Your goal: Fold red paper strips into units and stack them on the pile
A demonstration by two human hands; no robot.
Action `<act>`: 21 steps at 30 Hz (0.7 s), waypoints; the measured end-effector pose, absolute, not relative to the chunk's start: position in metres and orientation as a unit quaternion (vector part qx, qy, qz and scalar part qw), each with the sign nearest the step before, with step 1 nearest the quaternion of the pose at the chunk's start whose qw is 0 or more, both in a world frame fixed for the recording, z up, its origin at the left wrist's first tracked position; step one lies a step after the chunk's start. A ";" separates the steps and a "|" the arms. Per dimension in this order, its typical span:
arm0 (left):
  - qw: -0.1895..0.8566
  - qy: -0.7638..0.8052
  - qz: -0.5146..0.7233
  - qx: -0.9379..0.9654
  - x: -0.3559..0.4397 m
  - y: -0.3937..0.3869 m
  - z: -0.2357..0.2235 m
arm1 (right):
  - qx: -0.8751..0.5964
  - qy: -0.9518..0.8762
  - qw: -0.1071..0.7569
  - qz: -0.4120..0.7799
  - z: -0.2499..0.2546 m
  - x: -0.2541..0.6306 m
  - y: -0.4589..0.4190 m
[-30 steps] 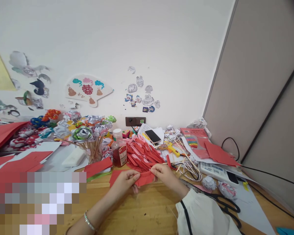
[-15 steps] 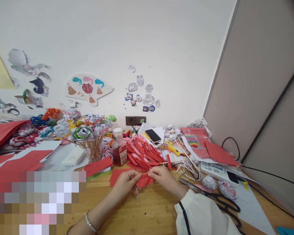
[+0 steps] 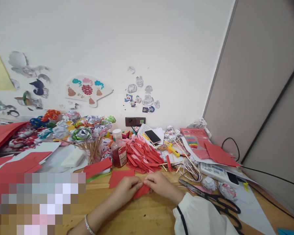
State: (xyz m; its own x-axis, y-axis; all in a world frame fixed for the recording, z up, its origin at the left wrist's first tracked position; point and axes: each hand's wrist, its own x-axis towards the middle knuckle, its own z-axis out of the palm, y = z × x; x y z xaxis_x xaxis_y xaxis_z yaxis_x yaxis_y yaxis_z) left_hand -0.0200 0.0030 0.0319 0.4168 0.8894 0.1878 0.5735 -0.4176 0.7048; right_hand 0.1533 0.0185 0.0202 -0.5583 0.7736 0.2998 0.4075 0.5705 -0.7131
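Observation:
A small piece of red paper is pinched between both hands, low over the wooden table. My left hand is closed on its left side, thumb on top. Closed on its right side is my right hand, close beside the left one; part of the paper is hidden by the fingers. Just behind my left hand a flat red paper sheet lies on the table. Beyond the hands rests a heap of folded red paper strips.
A glass bottle of red liquid and a cup of wooden sticks stand behind. To the right lie large scissors, a bead string, a yellow glue gun and crumpled paper balls. A phone lies farther back.
Both hands have come closer together and slightly lower. The red paper between them now hangs lower, below the fingers. More of the flat red sheet behind shows.

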 end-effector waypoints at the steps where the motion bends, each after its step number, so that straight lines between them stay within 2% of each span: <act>1: 0.296 0.460 0.277 0.790 -0.021 0.003 0.033 | -0.351 -0.833 0.305 0.299 0.021 0.154 0.019; 6: 0.434 0.469 0.254 0.726 -0.026 0.006 0.035 | -0.364 -0.820 0.295 0.328 0.024 0.162 0.023; 11: 0.482 0.454 0.246 0.708 -0.030 0.004 0.039 | -0.372 -0.814 0.318 0.312 0.024 0.168 0.027; 16: 0.436 0.448 0.233 0.745 -0.032 0.000 0.053 | -0.366 -0.802 0.329 0.338 0.024 0.172 0.033; 21: 0.385 0.455 0.200 0.778 -0.023 -0.001 0.045 | -0.367 -0.821 0.326 0.292 0.021 0.166 0.029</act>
